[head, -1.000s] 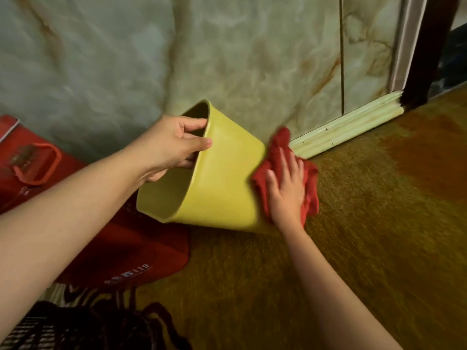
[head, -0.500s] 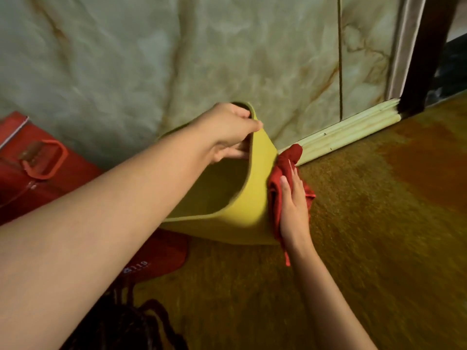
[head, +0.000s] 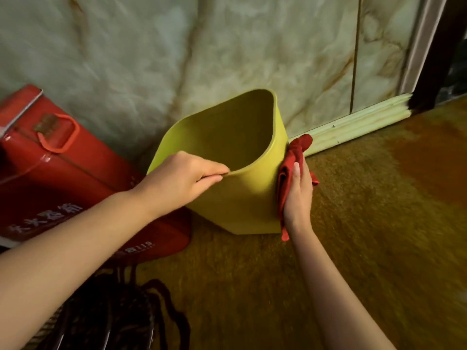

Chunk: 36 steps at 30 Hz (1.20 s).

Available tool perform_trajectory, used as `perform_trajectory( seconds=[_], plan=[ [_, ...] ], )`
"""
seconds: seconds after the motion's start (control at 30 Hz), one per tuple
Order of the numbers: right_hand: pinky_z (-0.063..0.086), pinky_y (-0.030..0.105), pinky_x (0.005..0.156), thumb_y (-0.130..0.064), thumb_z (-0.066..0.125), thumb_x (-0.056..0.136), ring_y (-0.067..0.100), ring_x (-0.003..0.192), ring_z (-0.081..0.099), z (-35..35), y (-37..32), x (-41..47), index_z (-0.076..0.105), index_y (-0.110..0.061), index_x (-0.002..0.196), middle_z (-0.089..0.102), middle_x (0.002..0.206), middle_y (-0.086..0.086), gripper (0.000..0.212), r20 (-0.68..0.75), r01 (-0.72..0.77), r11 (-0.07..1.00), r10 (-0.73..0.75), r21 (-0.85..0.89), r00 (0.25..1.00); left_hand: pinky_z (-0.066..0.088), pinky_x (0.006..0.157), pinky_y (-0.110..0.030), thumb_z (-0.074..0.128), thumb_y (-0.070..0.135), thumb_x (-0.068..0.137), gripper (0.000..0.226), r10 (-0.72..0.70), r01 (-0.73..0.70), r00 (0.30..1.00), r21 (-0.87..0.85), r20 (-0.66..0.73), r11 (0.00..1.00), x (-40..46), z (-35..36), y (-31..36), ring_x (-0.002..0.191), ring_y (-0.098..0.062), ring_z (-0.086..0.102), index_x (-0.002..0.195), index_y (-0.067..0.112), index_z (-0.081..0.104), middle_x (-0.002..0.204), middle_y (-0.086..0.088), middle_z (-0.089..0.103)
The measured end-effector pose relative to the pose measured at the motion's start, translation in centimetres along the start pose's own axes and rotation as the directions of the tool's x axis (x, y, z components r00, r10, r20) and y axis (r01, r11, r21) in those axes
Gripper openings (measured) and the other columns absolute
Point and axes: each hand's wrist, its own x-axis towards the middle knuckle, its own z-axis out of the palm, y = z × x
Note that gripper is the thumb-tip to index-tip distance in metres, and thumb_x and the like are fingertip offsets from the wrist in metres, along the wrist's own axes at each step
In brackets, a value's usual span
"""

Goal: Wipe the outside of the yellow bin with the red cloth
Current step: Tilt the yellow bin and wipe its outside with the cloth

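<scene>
The yellow bin (head: 240, 198) stood roughly upright, mouth up. Our left grip (head: 182, 180) pinched its near rim; our right grip (head: 298, 195), fingers straight, pressed the red cloth (head: 295, 152) against its right wall.

Yellow plastic bin (head: 235, 198) hemmed left and behind
Red metal box (head: 63, 178) and marble-patterned wall (head: 202, 59) are set close; brown carpeted floor (head: 379, 223) is open rightward.

left hand (head: 180, 179) pinches yellow bin (head: 237, 198) rim | right hand (head: 298, 195) presses red cloth (head: 290, 162)
</scene>
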Motion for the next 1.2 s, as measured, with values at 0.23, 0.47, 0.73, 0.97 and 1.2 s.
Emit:
perform_trajectory(
  seconds=[0.23,0.47,0.73,0.97,1.2],
  plan=[
    [0.002,0.031,0.116,-0.057,0.016,0.092,0.016,0.145,0.006,2.8,0.1,-2.1,0.006,-0.042,0.142,0.017,0.155,-0.005,0.054,-0.114,0.321,0.905,-0.363,-0.278,0.925,0.039,0.082,-0.013,0.062,0.011,0.077,0.023,0.011,-0.023,0.985,-0.069,-0.171,0.997,4.1,0.2,0.5,0.098,-0.004,0.054,0.099,0.008,0.068,0.099,-0.011,0.072],
    [0.007,0.035,0.117,-0.039,0.027,0.094,0.023,0.143,0.013,1.5,3.8,-2.0,0.012,-0.032,0.139,0.016,0.15,-0.004,0.048,-0.005,0.288,0.889,-0.31,-0.357,0.951,0.034,0.079,-0.005,0.06,0.011,0.08,0.025,-0.128,0.108,0.981,-0.139,-0.145,0.984,5.5,0.1,-0.8,0.094,0.001,0.053,0.104,0.01,0.066,0.109,-0.01,0.069],
    [0.009,0.038,0.119,-0.03,0.034,0.098,0.016,0.146,0.008,-1.7,2.8,-6.4,0.014,-0.028,0.146,0.013,0.158,0.002,0.052,0.062,0.025,0.968,-0.009,-0.249,0.998,0.03,0.078,0.006,0.059,0.016,0.082,0.027,-0.104,0.083,0.991,-0.22,-0.085,0.972,3.1,1.3,1.3,0.099,-0.001,0.052,0.108,0.015,0.064,0.113,-0.006,0.067],
    [0.012,0.027,0.114,-0.028,0.035,0.098,0.012,0.145,0.01,-4.0,2.1,-12.0,0.017,-0.03,0.146,0.017,0.157,-0.003,0.051,0.112,-0.073,0.961,0.106,-0.267,0.988,0.033,0.086,0.002,0.064,0.017,0.077,0.035,-0.27,0.139,0.918,-0.403,-0.291,0.905,-4.8,3.5,4.0,0.097,0.008,0.052,0.112,0.019,0.062,0.114,0.001,0.066],
    [0.016,0.033,0.118,-0.031,0.035,0.098,0.007,0.144,0.011,-4.2,1.9,-16.1,0.015,-0.044,0.14,0.013,0.148,-0.019,0.048,0.301,0.064,0.929,0.053,-0.365,0.952,0.049,0.087,-0.016,0.061,0.009,0.08,0.033,-0.651,0.354,0.755,-0.789,-0.076,0.503,-12.7,10.3,7.8,0.099,-0.003,0.062,0.113,0.011,0.06,0.111,-0.002,0.067]
  ],
)
